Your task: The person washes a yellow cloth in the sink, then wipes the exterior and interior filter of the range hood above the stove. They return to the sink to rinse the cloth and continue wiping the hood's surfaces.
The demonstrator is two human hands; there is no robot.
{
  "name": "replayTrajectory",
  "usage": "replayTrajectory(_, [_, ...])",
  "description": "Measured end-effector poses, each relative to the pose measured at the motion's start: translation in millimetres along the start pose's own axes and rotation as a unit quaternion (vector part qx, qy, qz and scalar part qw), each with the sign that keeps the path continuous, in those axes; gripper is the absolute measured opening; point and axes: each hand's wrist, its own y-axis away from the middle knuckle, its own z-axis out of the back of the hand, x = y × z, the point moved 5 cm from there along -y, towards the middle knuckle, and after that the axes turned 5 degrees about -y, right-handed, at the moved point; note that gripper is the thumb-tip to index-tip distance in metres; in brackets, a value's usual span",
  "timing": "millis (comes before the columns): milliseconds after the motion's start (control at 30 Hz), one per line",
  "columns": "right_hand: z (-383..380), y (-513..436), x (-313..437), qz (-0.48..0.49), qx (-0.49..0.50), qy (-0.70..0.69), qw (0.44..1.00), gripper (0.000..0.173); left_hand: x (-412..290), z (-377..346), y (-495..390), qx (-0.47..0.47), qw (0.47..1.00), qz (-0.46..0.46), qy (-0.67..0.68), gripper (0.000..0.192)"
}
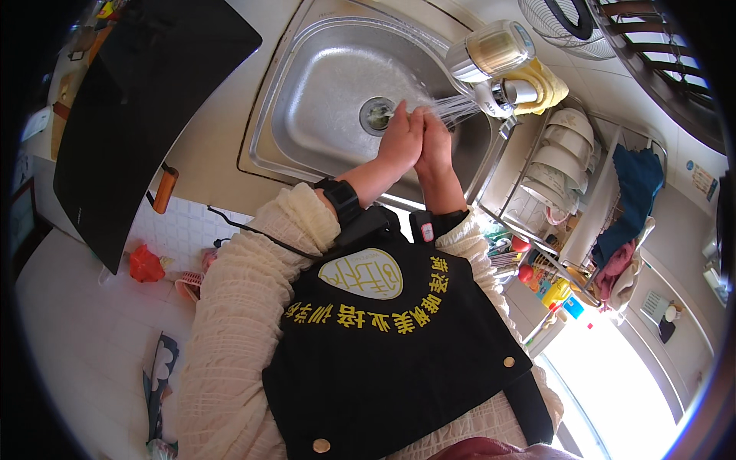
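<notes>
My left hand (401,138) and my right hand (435,141) are pressed together over a stainless steel sink (322,75). Water (454,108) sprays across them from a faucet (494,99) with a clear-bodied filter (491,50) attached. The palms face each other, so whatever may lie between them is hidden. Just left of my fingertips, the round drain (376,115) has water and some greenish bits in it. A black band with a device (342,201) wraps my left wrist. Another dark band with a small box (422,226) is at my right wrist.
Beyond the faucet hangs a yellow cloth (543,86). White bowls (560,149) stand in a wire dish rack at right, near a blue cloth (629,195). A black glass cooktop (155,98) lies left of the sink. A wire basket (566,29) hangs at the upper right.
</notes>
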Motion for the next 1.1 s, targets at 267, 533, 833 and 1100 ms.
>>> replayTrajectory(267, [-10.6,14.2,17.4,-0.003,0.131,-0.031,0.991,0.042,20.9,22.4,-6.9,0.210,0.932,0.226,0.191,0.025])
replayTrajectory(533, [21.7,21.5,11.9,-0.064,0.020,0.012,0.998,0.039,18.8,42.0,-23.7,0.057,0.908,0.270,0.316,0.018])
replayTrajectory(833, [52.1,33.8,41.8,0.011,-0.108,0.026,0.994,0.035,45.5,89.6,-51.5,-0.016,0.915,0.260,0.309,0.015])
replayTrajectory(1100, [29.9,20.1,38.8,0.032,0.015,-0.049,0.998,0.040,71.9,69.2,-32.5,0.007,0.925,0.344,0.163,0.033])
